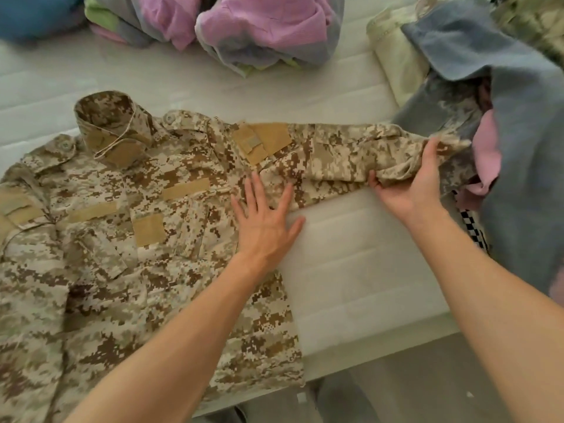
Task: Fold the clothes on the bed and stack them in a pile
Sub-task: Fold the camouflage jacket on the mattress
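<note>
The camouflage jacket [128, 239] lies spread face up on the white bed [351, 254], collar away from you, its body filling the left of the view. Its one extended sleeve [335, 160] runs straight out to your right, long axis crosswise to your arms. Your left hand [265, 221] lies flat with straight, spread fingers [253, 193], pressing the jacket where the sleeve meets the body. Your right hand [409, 184] is at the far end of the sleeve, fingers curled round the bunched cuff [427, 160]. So the cuff hand is the outer one, and the likely fold brings the sleeve leftward across the chest, pivoting at your flat palm. A heap of unfolded clothes [512, 117] crowds the cuff on the right.
</note>
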